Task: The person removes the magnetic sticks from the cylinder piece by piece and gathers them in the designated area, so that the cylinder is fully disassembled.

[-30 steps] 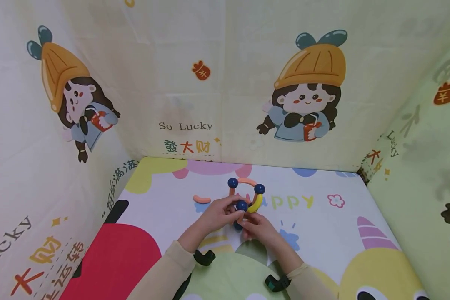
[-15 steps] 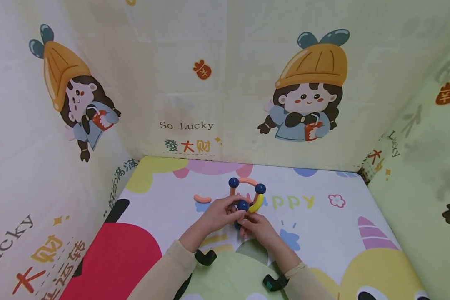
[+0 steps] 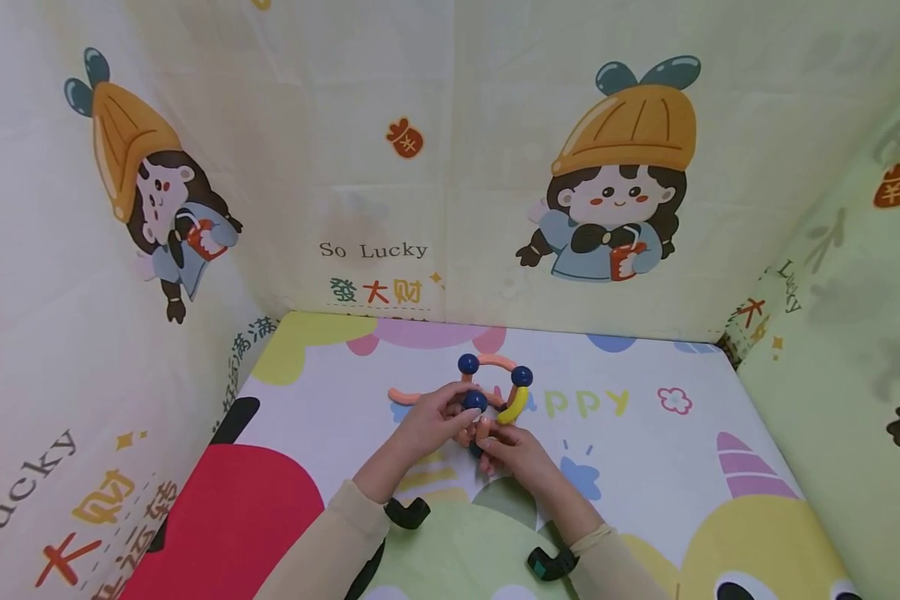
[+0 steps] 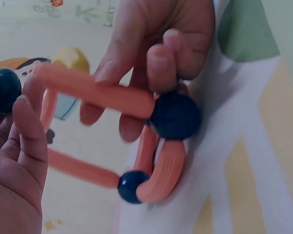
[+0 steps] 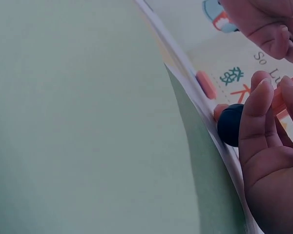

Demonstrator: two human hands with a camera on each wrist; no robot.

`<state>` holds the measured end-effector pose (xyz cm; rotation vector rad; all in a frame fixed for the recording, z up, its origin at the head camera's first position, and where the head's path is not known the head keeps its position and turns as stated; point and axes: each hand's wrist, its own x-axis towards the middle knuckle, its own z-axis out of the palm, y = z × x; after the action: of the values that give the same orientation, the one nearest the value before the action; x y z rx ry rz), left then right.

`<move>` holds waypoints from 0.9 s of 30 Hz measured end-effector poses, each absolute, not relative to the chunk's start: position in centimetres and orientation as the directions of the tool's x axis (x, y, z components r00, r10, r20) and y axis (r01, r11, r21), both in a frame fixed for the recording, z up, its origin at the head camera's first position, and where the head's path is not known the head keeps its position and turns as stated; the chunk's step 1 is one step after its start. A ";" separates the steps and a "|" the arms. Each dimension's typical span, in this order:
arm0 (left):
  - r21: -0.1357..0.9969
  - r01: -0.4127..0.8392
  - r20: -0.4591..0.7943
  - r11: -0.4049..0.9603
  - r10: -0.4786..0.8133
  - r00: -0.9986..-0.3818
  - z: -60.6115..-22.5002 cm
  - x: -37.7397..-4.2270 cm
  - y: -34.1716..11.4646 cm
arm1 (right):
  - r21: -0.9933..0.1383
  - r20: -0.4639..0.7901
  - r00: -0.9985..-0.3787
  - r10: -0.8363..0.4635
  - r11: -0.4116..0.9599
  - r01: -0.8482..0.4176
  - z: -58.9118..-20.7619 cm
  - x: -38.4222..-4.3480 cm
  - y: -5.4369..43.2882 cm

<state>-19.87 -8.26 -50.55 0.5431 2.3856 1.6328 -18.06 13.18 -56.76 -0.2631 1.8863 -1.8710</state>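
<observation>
My left hand [image 3: 431,423] pinches a dark blue ball [image 3: 475,402] between thumb and fingers. In the left wrist view the ball [image 4: 5,91] appears apart from the end of a straight orange rod [image 4: 97,92]. My right hand [image 3: 523,457] grips that rod between thumb and fingers, above a lower blue ball [image 4: 176,116]. The rod belongs to a magnetic stick-and-ball frame, with blue balls [image 3: 522,377] at its corners, orange sticks [image 3: 497,362] and one curved yellow stick [image 3: 515,406]. My fingers hide part of the frame's near side.
A loose curved orange stick [image 3: 402,397] lies on the printed mat [image 3: 630,450], left of the frame and close to my left hand. Patterned cloth walls [image 3: 480,192] enclose the back and sides. A black strip [image 3: 234,422] shows at the mat's left edge.
My left hand has shifted slightly left and away from me with the blue ball, baring the top of the orange rod. My right hand and the rest of the frame have hardly moved.
</observation>
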 end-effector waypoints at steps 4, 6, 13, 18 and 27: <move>0.935 0.199 0.071 0.294 0.393 -0.917 -50.7 -20.2 -9.3 | -0.978 -0.205 -0.874 -0.441 0.065 0.197 -56.7 -18.1 13.2; 0.937 0.207 0.085 0.283 0.391 -0.917 -50.7 -20.3 -9.9 | -0.978 -0.209 -0.875 -0.436 0.075 0.196 -56.7 -18.1 13.2; 0.942 0.180 0.083 0.283 0.323 -0.943 -50.8 -21.2 -12.1 | -0.977 -0.211 -0.871 -0.443 0.086 0.193 -56.7 -18.2 13.2; 0.913 0.121 0.038 0.389 0.216 -0.976 -51.1 -22.5 -13.9 | -0.978 -0.210 -0.873 -0.441 0.088 0.191 -56.7 -18.2 13.3; 0.793 -0.049 -0.098 0.608 0.049 -0.994 -52.8 -24.8 -16.6 | -0.978 -0.209 -0.869 -0.449 0.073 0.197 -56.8 -18.2 13.2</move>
<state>-24.78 -16.62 -52.76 0.0000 2.7171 1.3446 -18.16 13.24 -56.85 -0.2486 1.8954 -1.8468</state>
